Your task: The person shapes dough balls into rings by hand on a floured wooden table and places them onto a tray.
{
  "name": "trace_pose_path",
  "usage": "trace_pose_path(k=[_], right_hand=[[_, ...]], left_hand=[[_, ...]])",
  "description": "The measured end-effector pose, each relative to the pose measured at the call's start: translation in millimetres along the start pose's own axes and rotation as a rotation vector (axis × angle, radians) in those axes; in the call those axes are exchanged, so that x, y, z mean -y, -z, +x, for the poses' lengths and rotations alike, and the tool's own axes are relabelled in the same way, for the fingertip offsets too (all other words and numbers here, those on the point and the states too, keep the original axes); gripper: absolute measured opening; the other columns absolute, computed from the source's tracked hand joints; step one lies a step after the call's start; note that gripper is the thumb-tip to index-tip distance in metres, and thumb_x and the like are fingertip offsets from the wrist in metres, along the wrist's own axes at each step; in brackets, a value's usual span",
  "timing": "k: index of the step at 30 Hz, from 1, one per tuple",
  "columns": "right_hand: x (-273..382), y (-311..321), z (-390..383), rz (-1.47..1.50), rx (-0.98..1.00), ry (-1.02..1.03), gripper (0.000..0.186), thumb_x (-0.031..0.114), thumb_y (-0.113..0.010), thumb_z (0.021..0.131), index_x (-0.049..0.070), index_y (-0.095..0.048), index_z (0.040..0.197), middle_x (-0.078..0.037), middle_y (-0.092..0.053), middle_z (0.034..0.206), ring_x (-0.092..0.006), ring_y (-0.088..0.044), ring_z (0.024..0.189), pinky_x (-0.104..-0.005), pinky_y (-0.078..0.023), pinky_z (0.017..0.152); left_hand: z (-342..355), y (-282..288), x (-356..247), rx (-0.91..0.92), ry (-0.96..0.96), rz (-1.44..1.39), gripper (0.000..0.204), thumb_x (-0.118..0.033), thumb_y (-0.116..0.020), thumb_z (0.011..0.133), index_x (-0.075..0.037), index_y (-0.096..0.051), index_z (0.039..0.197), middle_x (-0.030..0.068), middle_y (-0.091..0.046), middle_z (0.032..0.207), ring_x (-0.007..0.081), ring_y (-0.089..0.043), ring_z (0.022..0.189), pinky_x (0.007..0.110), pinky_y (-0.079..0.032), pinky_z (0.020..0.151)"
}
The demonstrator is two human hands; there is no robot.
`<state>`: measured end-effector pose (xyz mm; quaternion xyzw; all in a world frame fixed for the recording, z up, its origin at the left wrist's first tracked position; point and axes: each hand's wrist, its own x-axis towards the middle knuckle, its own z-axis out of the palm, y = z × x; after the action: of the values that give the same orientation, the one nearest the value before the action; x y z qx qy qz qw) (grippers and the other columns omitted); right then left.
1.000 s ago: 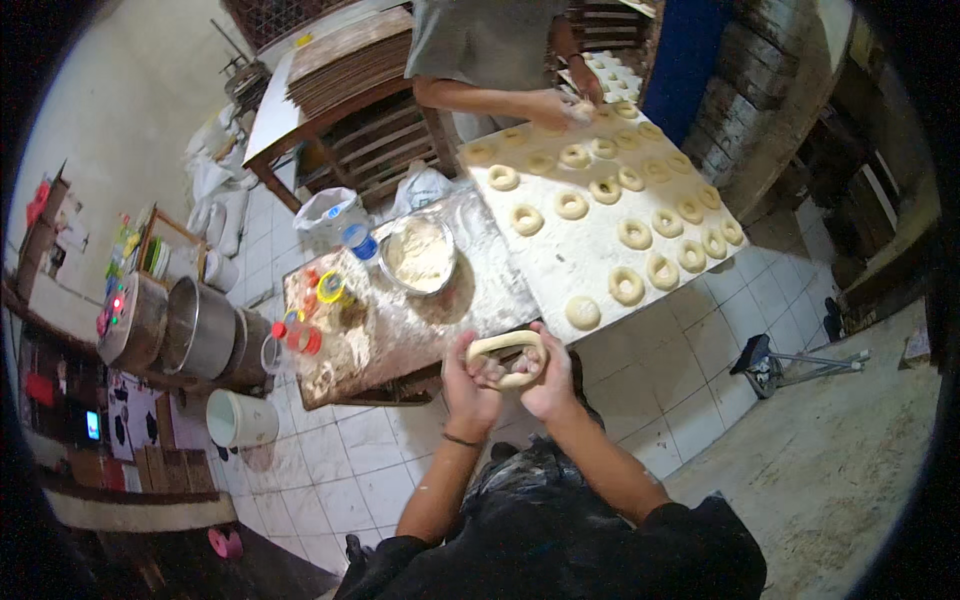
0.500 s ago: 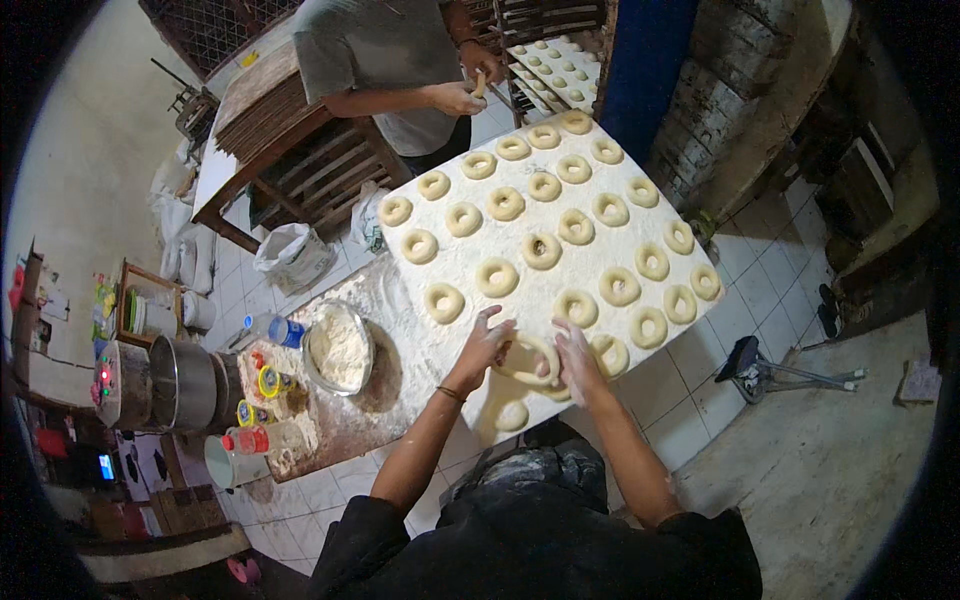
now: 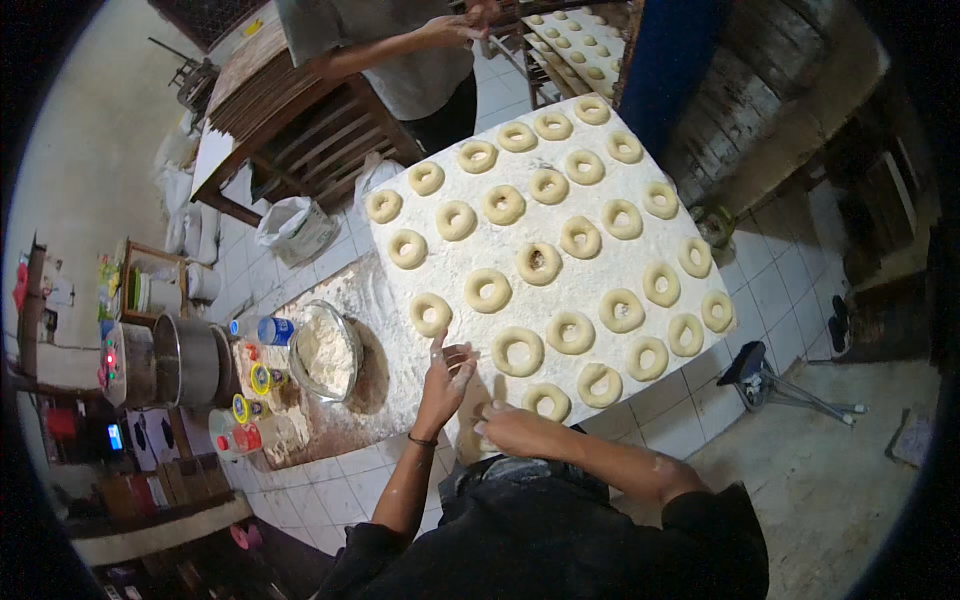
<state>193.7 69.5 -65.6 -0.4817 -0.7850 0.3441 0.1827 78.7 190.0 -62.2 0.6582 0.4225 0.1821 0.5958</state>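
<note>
Left hand: raised, fingers spread, nothing held, index fingertip close to the near edge of a dough ring on the floured board; contact or gap, cannot tell. Right hand: fingers bent toward the board's near corner; grasp on anything beneath, cannot tell. Handling, by judgement: dry floured fingertips, light even pressure, support from below instead of pinching, clear space between neighbours, sleeves off the soft dough. Pose: left forearm angled up and forward, dark band at wrist; right elbow out wide, forearm slanting inward across the body. Around: further dough rings in loose rows, lying flat and apart. Leftward: metal bowl of flour, blue-lidded jar, yellow-lidded jar. Farther off: co-worker's hand, stacked boards.
</note>
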Motion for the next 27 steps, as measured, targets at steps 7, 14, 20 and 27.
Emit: trace_pose_path(k=[7, 14, 20, 27], right_hand=[[-5, 7, 6, -0.1, 0.005, 0.021, 0.022, 0.009, -0.063, 0.066, 0.002, -0.056, 0.085, -0.02, -0.056, 0.091, -0.0339, -0.056, 0.088, -0.0425, -0.047, 0.071], [34, 41, -5, 0.711, -0.382, -0.343, 0.037, 0.011, -0.07, 0.067, 0.002, -0.058, 0.101, -0.008, -0.061, 0.088, -0.0144, -0.057, 0.079, -0.0272, -0.046, 0.072], [95, -31, -5, 0.65, -0.769, -0.312, 0.027, 0.007, -0.063, 0.07, -0.002, -0.061, 0.096, -0.009, -0.062, 0.077, -0.013, -0.056, 0.069, -0.0274, -0.047, 0.066], [158, -109, 26, 0.522, -0.846, -0.28, 0.026, 0.004, -0.057, 0.068, -0.002, -0.063, 0.092, -0.015, -0.063, 0.085, -0.0183, -0.061, 0.079, -0.0287, -0.048, 0.071]], left_hand=[[-50, 24, -4, -0.077, 0.027, 0.053, 0.048, -0.012, -0.054, 0.086, 0.0, -0.035, 0.128, 0.0163, -0.053, 0.112, 0.0236, -0.052, 0.105, 0.034, -0.043, 0.088], [-99, -7, -20, -0.024, -0.02, -0.268, 0.04, -0.016, -0.058, 0.086, 0.001, -0.046, 0.119, 0.0113, -0.055, 0.109, 0.0161, -0.054, 0.097, 0.028, -0.044, 0.084], [-161, 11, -16, -0.195, -0.216, -0.233, 0.033, -0.007, -0.061, 0.082, 0.001, -0.046, 0.11, 0.0082, -0.055, 0.1, 0.0143, -0.054, 0.094, 0.028, -0.044, 0.083], [-250, 48, 25, -0.305, -0.2, -0.188, 0.044, -0.002, -0.058, 0.074, -0.001, -0.04, 0.114, 0.0092, -0.049, 0.102, 0.0165, -0.05, 0.093, 0.028, -0.043, 0.081]])
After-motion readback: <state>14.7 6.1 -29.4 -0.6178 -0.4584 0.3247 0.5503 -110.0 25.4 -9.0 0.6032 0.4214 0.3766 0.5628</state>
